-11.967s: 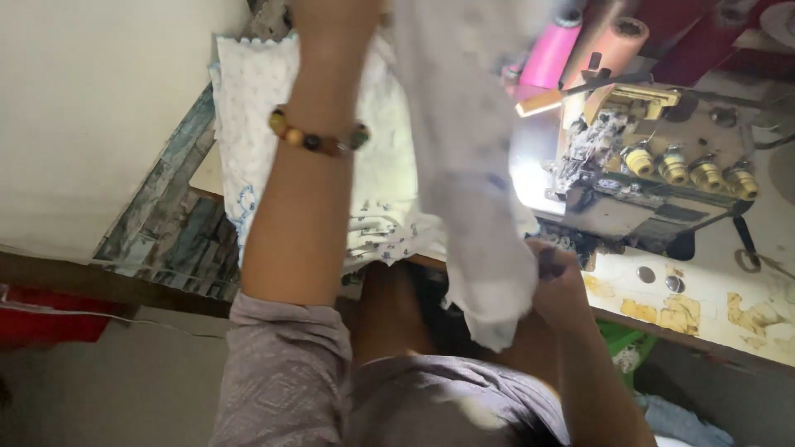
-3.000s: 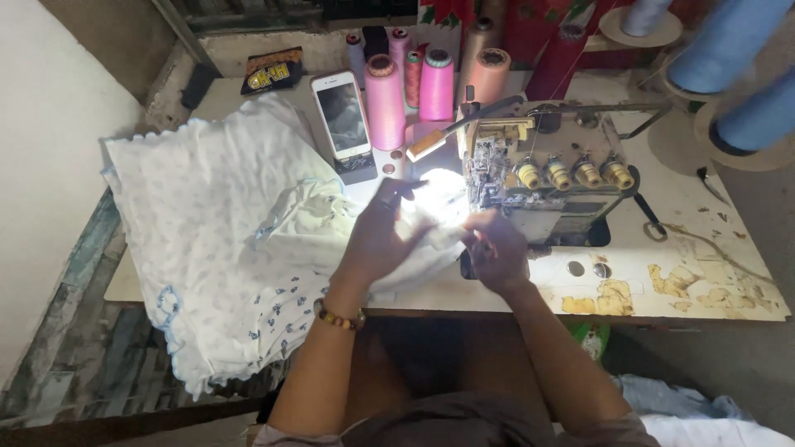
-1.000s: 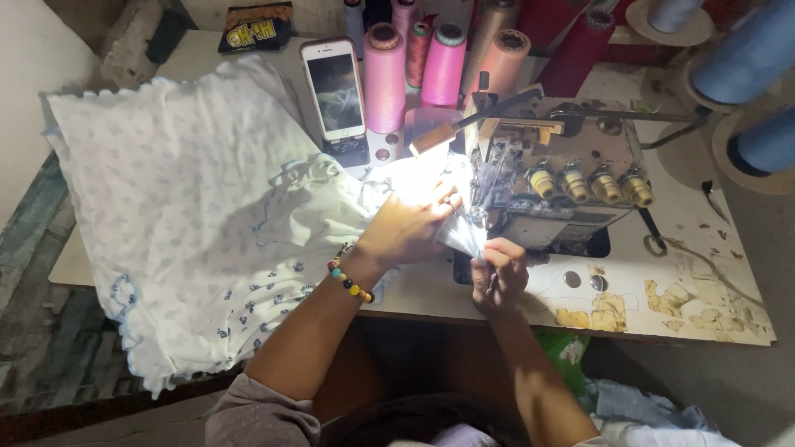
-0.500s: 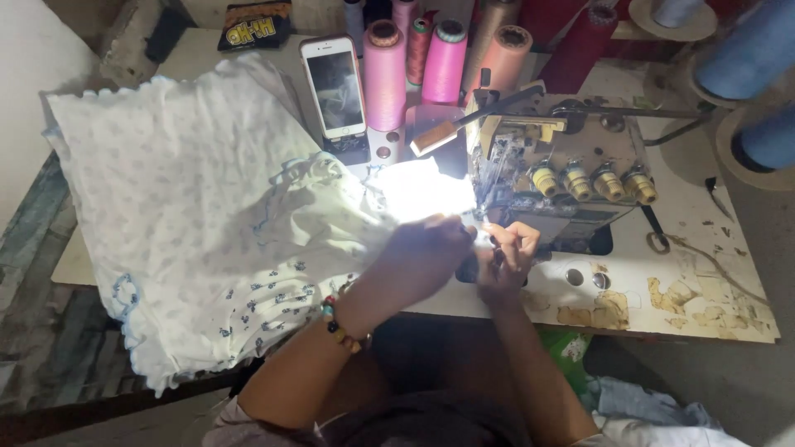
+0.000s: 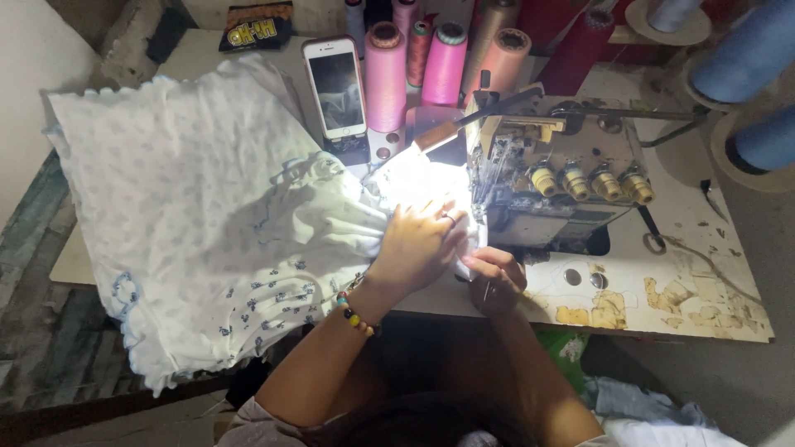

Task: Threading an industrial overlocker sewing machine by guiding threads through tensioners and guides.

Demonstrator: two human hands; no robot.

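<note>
My left hand (image 5: 421, 247) lies flat, fingers spread, on the white cloth (image 5: 207, 215) at the sewing machine (image 5: 555, 178) near the surface's front edge, while my right hand (image 5: 494, 280) seems pinching its edge, so next I should feed it straight.

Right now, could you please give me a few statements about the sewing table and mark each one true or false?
1. The left hand presses flat on the white printed fabric. True.
2. The phone lies face down. False: its screen faces up.
3. The right hand pinches the fabric edge in front of the sewing machine. True.
4. The beaded bracelet is on the right wrist. False: it is on the left.
5. The thread cones behind the phone are green. False: pink.
</note>
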